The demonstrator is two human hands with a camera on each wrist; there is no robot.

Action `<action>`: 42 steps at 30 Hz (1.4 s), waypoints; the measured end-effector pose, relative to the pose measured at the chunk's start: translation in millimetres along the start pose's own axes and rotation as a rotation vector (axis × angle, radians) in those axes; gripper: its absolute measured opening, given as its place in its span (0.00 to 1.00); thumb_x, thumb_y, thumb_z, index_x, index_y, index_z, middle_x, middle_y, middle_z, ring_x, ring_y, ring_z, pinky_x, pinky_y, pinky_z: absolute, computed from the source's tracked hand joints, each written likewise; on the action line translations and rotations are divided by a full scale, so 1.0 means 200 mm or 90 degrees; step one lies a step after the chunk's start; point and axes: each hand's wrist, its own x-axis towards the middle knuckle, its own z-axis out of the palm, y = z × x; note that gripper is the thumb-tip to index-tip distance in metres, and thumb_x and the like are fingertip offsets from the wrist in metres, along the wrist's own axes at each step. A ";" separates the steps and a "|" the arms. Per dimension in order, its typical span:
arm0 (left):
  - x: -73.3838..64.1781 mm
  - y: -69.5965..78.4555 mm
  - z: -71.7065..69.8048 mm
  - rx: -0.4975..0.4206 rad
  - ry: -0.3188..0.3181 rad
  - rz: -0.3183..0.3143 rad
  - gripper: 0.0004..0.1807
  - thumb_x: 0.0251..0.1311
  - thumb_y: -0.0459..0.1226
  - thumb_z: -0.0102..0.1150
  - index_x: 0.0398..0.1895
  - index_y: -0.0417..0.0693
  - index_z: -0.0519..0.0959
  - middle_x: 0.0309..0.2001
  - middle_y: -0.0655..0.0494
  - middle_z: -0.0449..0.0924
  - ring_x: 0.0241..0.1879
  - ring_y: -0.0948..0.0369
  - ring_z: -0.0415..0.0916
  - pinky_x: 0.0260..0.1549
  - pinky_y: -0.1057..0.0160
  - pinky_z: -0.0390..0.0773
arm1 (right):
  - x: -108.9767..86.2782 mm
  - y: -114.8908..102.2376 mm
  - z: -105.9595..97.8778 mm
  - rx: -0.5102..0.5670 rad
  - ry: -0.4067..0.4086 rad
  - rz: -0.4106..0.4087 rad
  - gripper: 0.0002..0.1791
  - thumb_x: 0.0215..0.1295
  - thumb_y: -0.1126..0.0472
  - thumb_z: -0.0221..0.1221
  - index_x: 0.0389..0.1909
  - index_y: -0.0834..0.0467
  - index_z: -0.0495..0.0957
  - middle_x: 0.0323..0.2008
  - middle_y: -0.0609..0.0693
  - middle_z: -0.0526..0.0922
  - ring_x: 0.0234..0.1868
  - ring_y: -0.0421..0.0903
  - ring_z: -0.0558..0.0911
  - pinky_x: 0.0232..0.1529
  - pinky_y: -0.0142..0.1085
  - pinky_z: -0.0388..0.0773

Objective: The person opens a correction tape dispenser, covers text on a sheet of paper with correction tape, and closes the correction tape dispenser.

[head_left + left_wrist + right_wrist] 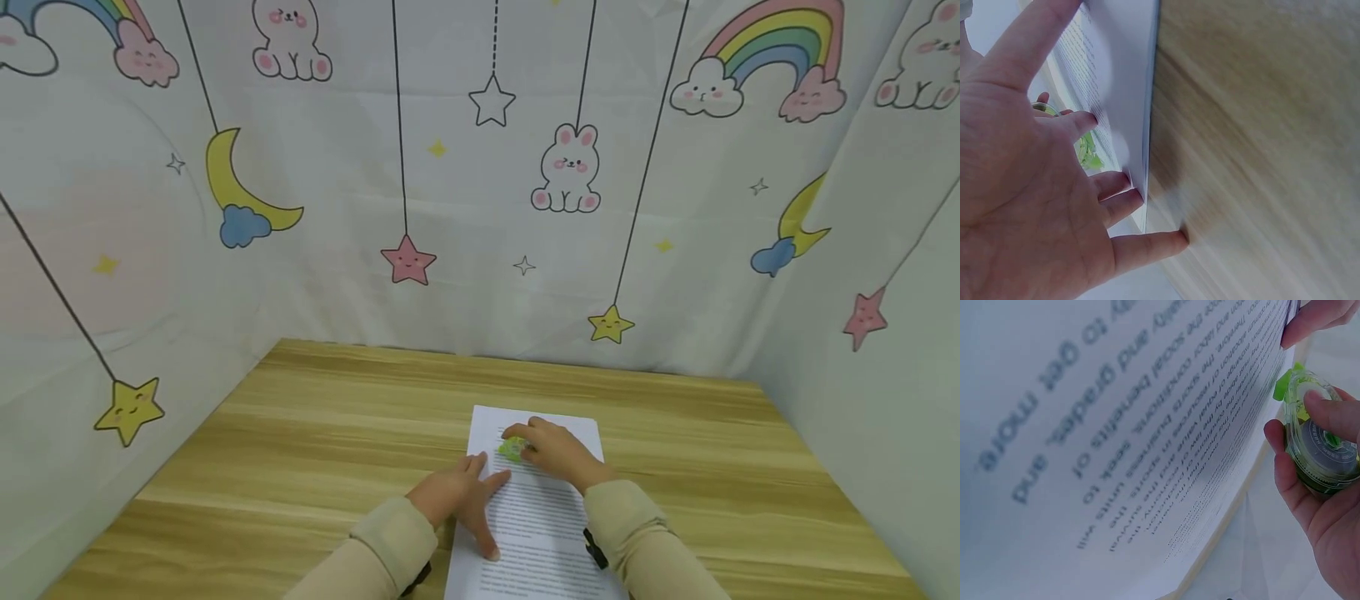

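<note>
A stack of printed paper (540,533) lies on the wooden table. My right hand (558,452) pinches a clear and green correction tape dispenser (513,449) over the upper lines of text. In the right wrist view the thumb lies on one side of the correction tape (1329,447) and the curled fingers on the other, its green tip towards the page. My left hand (461,493) rests with spread fingers on the left part of the sheet. The left wrist view shows some fingertips of the left hand (1041,181) at the paper's edge and one on the wood.
The wooden table (315,442) extends on both sides of the paper. Behind it and at both sides hangs a white cloth (480,308) printed with stars, moons, rabbits and rainbows. Beige sleeves (397,542) cover both forearms.
</note>
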 end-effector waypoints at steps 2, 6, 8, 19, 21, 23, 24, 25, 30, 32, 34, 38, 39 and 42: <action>0.00 0.00 0.00 0.002 -0.002 0.003 0.56 0.31 0.62 0.70 0.69 0.74 0.52 0.73 0.51 0.43 0.72 0.52 0.44 0.58 0.40 0.63 | 0.00 -0.01 0.00 -0.004 0.001 -0.006 0.18 0.58 0.64 0.60 0.49 0.48 0.76 0.35 0.48 0.77 0.29 0.40 0.75 0.30 0.34 0.72; 0.00 0.00 -0.01 0.005 -0.006 0.001 0.56 0.32 0.62 0.70 0.69 0.74 0.52 0.73 0.51 0.43 0.72 0.52 0.43 0.57 0.40 0.64 | 0.01 -0.01 0.00 -0.012 -0.001 -0.021 0.17 0.58 0.64 0.60 0.48 0.47 0.77 0.33 0.47 0.76 0.28 0.40 0.74 0.29 0.33 0.72; 0.00 0.00 -0.01 0.005 -0.006 -0.001 0.56 0.32 0.62 0.70 0.69 0.74 0.52 0.73 0.52 0.43 0.72 0.52 0.43 0.57 0.40 0.64 | 0.01 -0.02 0.00 -0.016 -0.002 -0.029 0.16 0.58 0.64 0.60 0.47 0.47 0.77 0.32 0.46 0.76 0.28 0.39 0.74 0.29 0.32 0.72; 0.01 0.01 -0.01 0.010 -0.015 0.003 0.57 0.31 0.62 0.70 0.69 0.76 0.51 0.73 0.51 0.42 0.72 0.52 0.43 0.57 0.40 0.64 | 0.06 -0.05 -0.02 -0.083 -0.044 -0.065 0.15 0.55 0.66 0.61 0.43 0.47 0.77 0.31 0.48 0.76 0.25 0.41 0.75 0.27 0.30 0.72; 0.01 0.01 -0.01 0.000 -0.017 0.001 0.56 0.31 0.62 0.70 0.69 0.76 0.51 0.73 0.51 0.42 0.72 0.52 0.43 0.57 0.40 0.65 | 0.06 -0.05 -0.03 -0.092 -0.065 -0.063 0.15 0.56 0.66 0.61 0.43 0.47 0.77 0.31 0.48 0.76 0.24 0.40 0.74 0.27 0.30 0.72; 0.00 0.01 -0.01 -0.011 -0.016 0.000 0.55 0.32 0.61 0.71 0.69 0.75 0.52 0.73 0.52 0.42 0.72 0.52 0.44 0.56 0.40 0.65 | 0.07 -0.05 -0.04 -0.096 -0.080 -0.061 0.15 0.56 0.66 0.61 0.43 0.47 0.78 0.31 0.48 0.76 0.25 0.39 0.74 0.28 0.31 0.73; 0.00 0.01 0.00 -0.015 -0.014 -0.001 0.55 0.32 0.61 0.71 0.68 0.75 0.53 0.73 0.52 0.43 0.71 0.52 0.44 0.56 0.40 0.66 | 0.07 -0.05 -0.04 -0.098 -0.086 -0.061 0.15 0.56 0.66 0.61 0.43 0.47 0.78 0.31 0.48 0.76 0.25 0.39 0.73 0.28 0.31 0.73; 0.00 0.02 0.00 -0.018 -0.010 -0.006 0.55 0.31 0.61 0.71 0.68 0.75 0.54 0.72 0.53 0.43 0.71 0.52 0.44 0.56 0.40 0.66 | 0.07 -0.05 -0.04 -0.099 -0.087 -0.063 0.14 0.56 0.66 0.61 0.43 0.47 0.78 0.31 0.48 0.76 0.25 0.39 0.73 0.28 0.31 0.73; 0.00 0.02 0.00 -0.020 0.000 -0.010 0.55 0.31 0.60 0.72 0.68 0.75 0.54 0.73 0.53 0.43 0.71 0.53 0.43 0.55 0.40 0.66 | 0.07 -0.05 -0.05 -0.115 -0.078 -0.073 0.14 0.56 0.65 0.61 0.42 0.47 0.78 0.31 0.49 0.77 0.25 0.40 0.74 0.29 0.33 0.74; 0.00 0.02 0.00 -0.018 -0.001 -0.011 0.55 0.31 0.60 0.72 0.68 0.75 0.54 0.73 0.53 0.43 0.72 0.53 0.43 0.56 0.40 0.66 | 0.07 -0.05 -0.05 -0.114 -0.076 -0.073 0.14 0.55 0.66 0.61 0.42 0.47 0.78 0.30 0.49 0.77 0.25 0.41 0.74 0.29 0.33 0.74; 0.00 0.02 0.00 -0.017 -0.002 -0.009 0.55 0.31 0.60 0.72 0.68 0.75 0.54 0.73 0.53 0.43 0.72 0.52 0.43 0.57 0.40 0.65 | 0.07 -0.05 -0.05 -0.114 -0.079 -0.071 0.14 0.55 0.66 0.61 0.42 0.48 0.78 0.31 0.49 0.77 0.25 0.41 0.74 0.29 0.34 0.74; 0.01 0.02 0.00 -0.017 -0.007 -0.008 0.55 0.31 0.61 0.72 0.68 0.75 0.53 0.73 0.53 0.42 0.72 0.52 0.42 0.58 0.41 0.64 | 0.06 -0.05 -0.06 -0.107 -0.082 -0.067 0.14 0.55 0.66 0.61 0.42 0.48 0.78 0.31 0.50 0.77 0.25 0.42 0.75 0.29 0.35 0.74; 0.01 0.02 0.00 -0.016 -0.007 -0.008 0.55 0.31 0.61 0.71 0.68 0.76 0.53 0.73 0.53 0.42 0.72 0.52 0.43 0.58 0.40 0.64 | 0.06 -0.05 -0.06 -0.109 -0.081 -0.068 0.14 0.55 0.67 0.61 0.42 0.48 0.78 0.31 0.50 0.77 0.25 0.42 0.75 0.29 0.35 0.74; 0.01 0.01 0.00 -0.007 -0.005 -0.006 0.56 0.30 0.62 0.71 0.68 0.76 0.53 0.73 0.53 0.43 0.72 0.53 0.43 0.57 0.40 0.65 | 0.05 -0.04 -0.06 -0.111 -0.079 -0.070 0.15 0.54 0.67 0.61 0.41 0.49 0.78 0.32 0.50 0.78 0.26 0.42 0.75 0.30 0.35 0.75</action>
